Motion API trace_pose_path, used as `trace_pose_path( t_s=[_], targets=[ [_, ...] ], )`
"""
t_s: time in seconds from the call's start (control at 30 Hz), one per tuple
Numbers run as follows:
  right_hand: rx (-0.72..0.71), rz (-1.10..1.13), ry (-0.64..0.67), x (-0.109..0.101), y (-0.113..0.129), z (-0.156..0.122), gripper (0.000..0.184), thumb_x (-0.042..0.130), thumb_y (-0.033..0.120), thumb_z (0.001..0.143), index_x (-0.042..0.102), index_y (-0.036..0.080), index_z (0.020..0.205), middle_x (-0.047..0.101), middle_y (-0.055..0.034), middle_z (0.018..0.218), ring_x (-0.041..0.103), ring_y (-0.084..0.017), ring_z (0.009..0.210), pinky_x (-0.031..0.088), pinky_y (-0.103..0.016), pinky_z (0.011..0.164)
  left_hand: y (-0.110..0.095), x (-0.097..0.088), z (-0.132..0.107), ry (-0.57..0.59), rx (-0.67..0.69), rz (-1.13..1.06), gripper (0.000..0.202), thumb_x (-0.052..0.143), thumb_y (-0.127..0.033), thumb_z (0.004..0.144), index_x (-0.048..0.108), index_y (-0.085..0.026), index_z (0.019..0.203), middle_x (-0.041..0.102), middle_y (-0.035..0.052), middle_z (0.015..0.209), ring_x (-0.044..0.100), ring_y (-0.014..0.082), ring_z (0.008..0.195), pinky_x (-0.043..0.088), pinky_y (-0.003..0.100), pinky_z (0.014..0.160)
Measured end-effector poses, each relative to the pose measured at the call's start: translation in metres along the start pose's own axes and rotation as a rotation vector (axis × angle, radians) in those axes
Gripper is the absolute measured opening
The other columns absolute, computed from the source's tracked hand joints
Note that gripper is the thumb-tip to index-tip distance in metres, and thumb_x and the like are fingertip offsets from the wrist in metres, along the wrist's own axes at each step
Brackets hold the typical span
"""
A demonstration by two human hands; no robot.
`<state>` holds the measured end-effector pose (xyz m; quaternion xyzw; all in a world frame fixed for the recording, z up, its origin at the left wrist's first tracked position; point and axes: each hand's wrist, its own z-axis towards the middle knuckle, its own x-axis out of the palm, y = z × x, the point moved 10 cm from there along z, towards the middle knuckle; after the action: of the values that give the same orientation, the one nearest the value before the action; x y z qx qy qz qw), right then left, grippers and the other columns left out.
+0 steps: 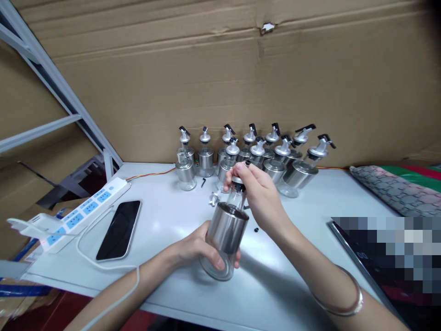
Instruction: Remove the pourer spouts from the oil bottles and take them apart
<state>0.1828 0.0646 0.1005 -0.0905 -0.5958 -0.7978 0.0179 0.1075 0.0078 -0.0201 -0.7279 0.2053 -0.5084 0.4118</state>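
Observation:
My left hand [196, 246] is wrapped around the lower part of a glass oil bottle [228, 232] with a steel sleeve, tilted a little to the right above the table. At its neck my right hand [260, 191] grips the pour spout [238, 181]; the fingers cover most of it, and a small black tip [247, 162] shows above them. Just behind the bottle lie a loose silver spout piece [214, 198] and a black lever [203, 182]. A tiny black part [256, 230] rests to the right.
Several spouted bottles [206, 158] stand along the cardboard wall [220, 92]; one in front at the left [186, 174] has no spout. A phone [120, 230], power strip [82, 211] and white cable [81, 246] lie left. At right are a dark panel [361, 257] and patterned cloth [382, 191].

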Motion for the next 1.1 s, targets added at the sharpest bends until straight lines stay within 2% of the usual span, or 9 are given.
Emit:
trace_pose_path(
  t_s=[0.13, 0.33, 0.43, 0.57, 0.7, 0.77, 0.93, 1.0, 1.1],
  targets=[
    [0.025, 0.119, 0.075, 0.009, 0.001, -0.002, 0.034, 0.056, 0.048, 0.085, 0.050, 0.017, 0.071, 0.054, 0.0020, 0.068, 0.053, -0.009, 0.059, 0.040, -0.022, 0.055, 0.005, 0.020, -0.003, 0.223, -0.061, -0.180, 0.056, 0.071, -0.009, 0.044, 0.062, -0.014, 0.100, 0.069, 0.0062, 0.078, 0.066, 0.0195, 0.068, 0.051, 0.029, 0.065],
    [0.209, 0.554, 0.357, 0.044, 0.009, -0.014, 0.037, 0.063, 0.046, 0.080, 0.042, 0.020, 0.066, 0.043, 0.0068, 0.059, 0.046, -0.007, 0.046, 0.048, -0.026, 0.058, 0.012, 0.065, -0.027, 0.814, -0.125, -0.495, 0.066, 0.073, -0.026, 0.045, 0.058, -0.017, 0.108, 0.066, 0.0065, 0.072, 0.065, 0.0223, 0.059, 0.053, 0.031, 0.055],
    [0.239, 0.653, 0.247, 0.030, 0.013, -0.005, 0.033, 0.058, 0.041, 0.084, 0.038, 0.021, 0.067, 0.036, 0.0090, 0.058, 0.031, -0.003, 0.037, 0.048, -0.022, 0.055, 0.018, 0.072, -0.029, 0.848, -0.173, -0.296, 0.058, 0.077, -0.026, 0.046, 0.060, -0.016, 0.101, 0.065, 0.0048, 0.071, 0.065, 0.0227, 0.058, 0.053, 0.033, 0.056],
    [0.062, 0.482, 0.023, -0.011, 0.021, 0.012, 0.028, 0.058, 0.035, 0.084, 0.041, 0.020, 0.068, 0.045, 0.0061, 0.064, 0.046, -0.005, 0.050, 0.049, -0.021, 0.063, 0.026, 0.051, -0.016, 0.501, -0.269, 0.316, 0.056, 0.082, -0.009, 0.039, 0.062, -0.013, 0.091, 0.063, 0.0009, 0.077, 0.058, 0.0157, 0.066, 0.050, 0.025, 0.062],
    [-0.001, 0.150, 0.136, -0.008, 0.015, 0.012, 0.030, 0.063, 0.036, 0.079, 0.044, 0.020, 0.063, 0.048, 0.0048, 0.056, 0.049, -0.010, 0.054, 0.044, -0.025, 0.058, 0.003, 0.041, -0.013, 0.318, -0.150, 0.374, 0.058, 0.087, -0.026, 0.038, 0.062, -0.012, 0.088, 0.062, 0.0024, 0.074, 0.056, 0.0157, 0.065, 0.049, 0.026, 0.060],
    [-0.045, -0.108, 0.159, -0.005, 0.008, 0.013, 0.024, 0.059, 0.034, 0.081, 0.051, 0.019, 0.065, 0.051, 0.0037, 0.056, 0.047, -0.010, 0.053, 0.040, -0.024, 0.055, -0.014, 0.030, -0.009, 0.173, 0.005, 0.370, 0.051, 0.085, -0.035, 0.045, 0.062, -0.012, 0.084, 0.063, 0.0052, 0.076, 0.058, 0.0174, 0.068, 0.049, 0.028, 0.064],
    [-0.120, -0.848, 0.251, 0.017, -0.032, 0.023, 0.015, 0.050, 0.014, 0.082, 0.064, 0.014, 0.088, 0.066, -0.0046, 0.079, 0.058, -0.016, 0.073, 0.042, -0.026, 0.065, -0.069, -0.027, -0.030, -0.557, 0.524, 0.619, 0.050, 0.073, -0.046, 0.063, 0.058, -0.013, 0.097, 0.065, 0.0086, 0.087, 0.060, 0.0214, 0.079, 0.049, 0.033, 0.074],
    [-0.195, -1.168, 0.366, 0.037, -0.053, 0.028, 0.021, 0.047, 0.007, 0.082, 0.064, 0.013, 0.092, 0.066, -0.0094, 0.097, 0.059, -0.019, 0.087, 0.043, -0.027, 0.075, -0.076, -0.036, -0.039, -0.690, 0.631, 0.655, 0.054, 0.071, -0.050, 0.065, 0.056, -0.013, 0.102, 0.065, 0.0107, 0.095, 0.061, 0.0243, 0.085, 0.048, 0.036, 0.079],
    [-0.205, -1.292, 0.513, 0.063, -0.083, 0.037, 0.018, 0.053, 0.008, 0.079, 0.066, 0.012, 0.090, 0.066, -0.0143, 0.103, 0.059, -0.024, 0.094, 0.044, -0.029, 0.079, -0.078, -0.048, -0.045, -0.780, 0.724, 0.626, 0.057, 0.069, -0.054, 0.067, 0.053, -0.014, 0.105, 0.064, 0.0121, 0.104, 0.060, 0.0269, 0.096, 0.047, 0.037, 0.084]
  ],
)
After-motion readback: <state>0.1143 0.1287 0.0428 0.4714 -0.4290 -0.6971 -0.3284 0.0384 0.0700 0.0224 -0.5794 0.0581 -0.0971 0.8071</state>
